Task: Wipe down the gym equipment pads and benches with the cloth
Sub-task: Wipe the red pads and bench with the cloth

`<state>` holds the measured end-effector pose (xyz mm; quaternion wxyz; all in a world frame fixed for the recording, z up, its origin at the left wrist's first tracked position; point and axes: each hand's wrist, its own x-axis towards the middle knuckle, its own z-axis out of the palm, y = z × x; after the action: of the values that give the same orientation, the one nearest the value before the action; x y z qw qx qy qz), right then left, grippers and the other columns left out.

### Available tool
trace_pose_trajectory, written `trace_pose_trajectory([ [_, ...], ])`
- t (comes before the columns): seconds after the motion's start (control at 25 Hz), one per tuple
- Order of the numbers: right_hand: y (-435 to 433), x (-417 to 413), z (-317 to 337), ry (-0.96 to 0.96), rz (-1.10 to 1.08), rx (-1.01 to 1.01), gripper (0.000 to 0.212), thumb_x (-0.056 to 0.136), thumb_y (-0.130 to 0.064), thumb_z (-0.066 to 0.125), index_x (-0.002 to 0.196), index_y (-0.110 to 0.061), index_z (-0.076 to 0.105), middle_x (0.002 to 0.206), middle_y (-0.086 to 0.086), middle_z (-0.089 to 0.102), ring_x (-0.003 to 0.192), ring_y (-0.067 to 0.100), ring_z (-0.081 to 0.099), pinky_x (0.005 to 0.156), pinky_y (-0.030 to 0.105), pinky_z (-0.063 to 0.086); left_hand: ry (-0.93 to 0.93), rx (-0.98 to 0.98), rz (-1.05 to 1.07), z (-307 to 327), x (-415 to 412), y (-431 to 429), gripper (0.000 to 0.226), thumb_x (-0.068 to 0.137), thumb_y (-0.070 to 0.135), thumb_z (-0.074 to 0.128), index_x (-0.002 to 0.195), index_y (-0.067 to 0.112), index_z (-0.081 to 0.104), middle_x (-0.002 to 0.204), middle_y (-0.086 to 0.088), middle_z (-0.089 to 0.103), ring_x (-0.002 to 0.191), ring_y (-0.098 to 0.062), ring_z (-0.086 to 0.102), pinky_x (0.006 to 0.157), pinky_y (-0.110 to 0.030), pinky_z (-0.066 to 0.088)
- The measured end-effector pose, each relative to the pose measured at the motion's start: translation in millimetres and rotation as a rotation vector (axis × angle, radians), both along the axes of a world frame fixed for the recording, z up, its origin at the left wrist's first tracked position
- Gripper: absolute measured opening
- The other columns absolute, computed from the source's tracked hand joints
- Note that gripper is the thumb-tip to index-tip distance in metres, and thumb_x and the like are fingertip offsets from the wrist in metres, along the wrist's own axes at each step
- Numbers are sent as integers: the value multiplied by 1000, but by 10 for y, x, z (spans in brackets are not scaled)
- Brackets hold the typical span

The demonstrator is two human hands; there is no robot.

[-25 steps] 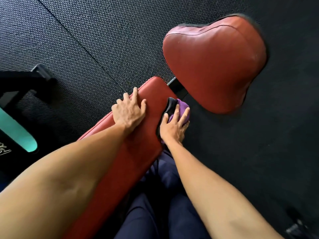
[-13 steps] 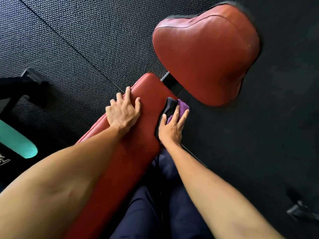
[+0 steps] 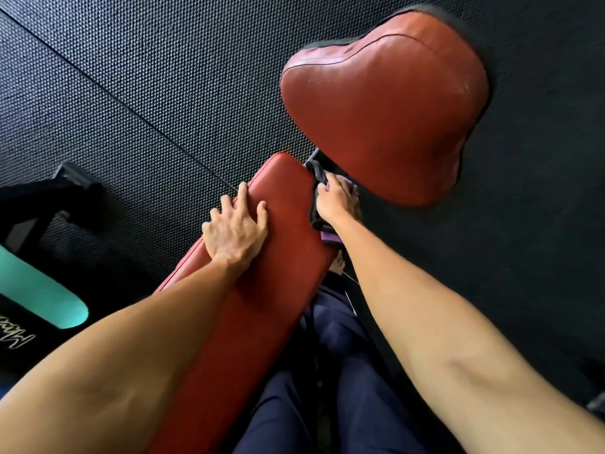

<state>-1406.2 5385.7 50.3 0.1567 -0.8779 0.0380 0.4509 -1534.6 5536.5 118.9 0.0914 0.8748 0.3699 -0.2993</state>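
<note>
Both hands are working: the right hand (image 3: 335, 199), gripping the cloth (image 3: 317, 209), is now sliding farther along the bench (image 3: 262, 290) edge, while the left hand (image 3: 234, 229) is lying flat, open.

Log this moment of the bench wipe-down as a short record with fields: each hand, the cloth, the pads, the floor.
left hand: flat, fingers spread, pressing on the long red vinyl bench pad
right hand: closed on the purple and black cloth, at the long pad's right side edge near its far end
cloth: bunched under the right hand, against the pad's edge
second pad: wide rounded red vinyl seat pad, beyond the long pad, untouched by either hand
floor: dark textured rubber mat
left of bench: black frame with a teal panel
</note>
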Motion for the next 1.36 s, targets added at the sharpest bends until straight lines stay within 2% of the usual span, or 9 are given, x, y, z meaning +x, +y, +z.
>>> trace_pose_trajectory([
  [0.12,172,-258,119,-121,146,83,58,107,-41,41,161,-32,25,170,2,18,156,39,4,127,50,4,11,6,6,5,8,6,68,98,66,24,157,32,25,134,-11,52,113,-37,58,88,-50,46],
  [0.28,-329,-788,445,-231,357,84,69,103,-48,48,163,-28,20,171,4,9,155,45,8,124,54,13,6,-9,13,20,4,8,68,98,65,25,158,31,25,133,-11,52,113,-37,57,88,-51,46],
  [0.48,-482,-613,374,-51,181,-195,62,107,-54,30,163,-37,9,172,-4,-2,154,46,-7,124,62,4,-2,-16,21,18,6,14,68,99,65,25,158,31,25,132,-11,52,112,-36,56,88,-51,46],
  [0.64,346,-96,199,-63,39,-32,53,109,-46,31,160,-38,23,170,-9,16,156,38,-1,124,59,3,1,-12,18,12,2,20,68,99,64,26,158,30,25,133,-11,52,113,-37,56,88,-50,46],
  [0.8,883,-308,258,-202,343,108,57,107,-49,30,161,-33,25,170,-5,18,158,30,1,126,53,0,21,-18,9,16,14,24,67,99,63,26,158,30,25,135,-11,51,113,-36,57,87,-48,45],
  [0.92,472,-615,397,-318,505,275,64,101,-50,29,160,-25,30,168,-2,24,156,32,15,125,56,13,18,-33,21,26,12,28,67,98,63,26,157,31,25,135,-10,51,112,-36,57,87,-48,45],
  [1.16,237,-195,177,-136,319,126,62,104,-53,43,161,-43,19,172,-7,1,157,32,3,127,48,7,10,-18,33,27,17,18,67,99,64,26,157,31,25,134,-10,51,111,-36,57,89,-49,45],
  [1.24,583,-14,113,-130,263,161,56,106,-47,42,160,-38,28,171,-4,12,158,31,2,127,47,3,12,-29,37,23,18,24,67,99,64,27,157,31,25,134,-10,51,112,-36,56,88,-49,45],
  [1.36,934,-135,151,-238,490,260,49,106,-47,37,150,-29,49,165,0,32,157,29,8,126,47,-2,23,-30,30,9,14,23,66,99,62,29,158,31,24,137,-9,50,114,-35,56,89,-49,45],
])
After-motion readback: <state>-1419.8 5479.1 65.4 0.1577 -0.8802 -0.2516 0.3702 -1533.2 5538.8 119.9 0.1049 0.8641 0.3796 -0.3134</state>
